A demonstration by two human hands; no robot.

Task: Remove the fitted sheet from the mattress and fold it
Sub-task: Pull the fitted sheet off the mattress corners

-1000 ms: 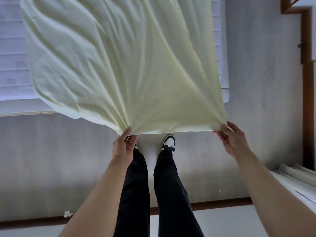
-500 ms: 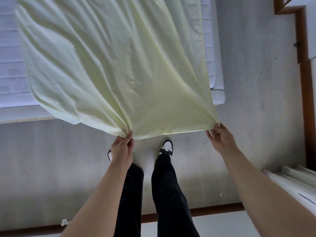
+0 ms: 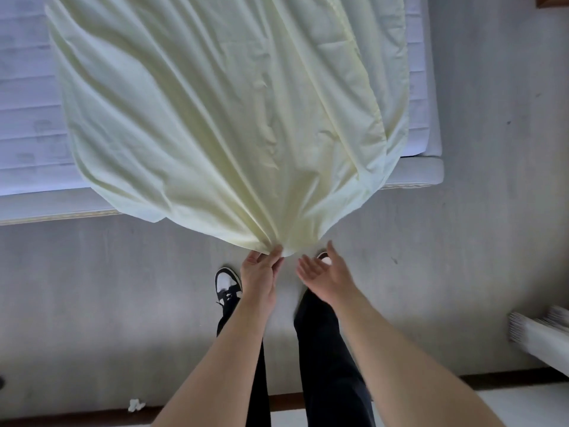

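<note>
While the left hand (image 3: 260,272) pinches the gathered near edge of the sheet (image 3: 221,118), the right hand (image 3: 326,274) hangs just beside that pinch with fingers spread, palm up, holding nothing. From the grip the pale sheet fans away over the mattress (image 3: 27,118), its near part hanging off the bed's edge. Below the grip is one shoe (image 3: 228,286) on the floor (image 3: 92,303).
</note>
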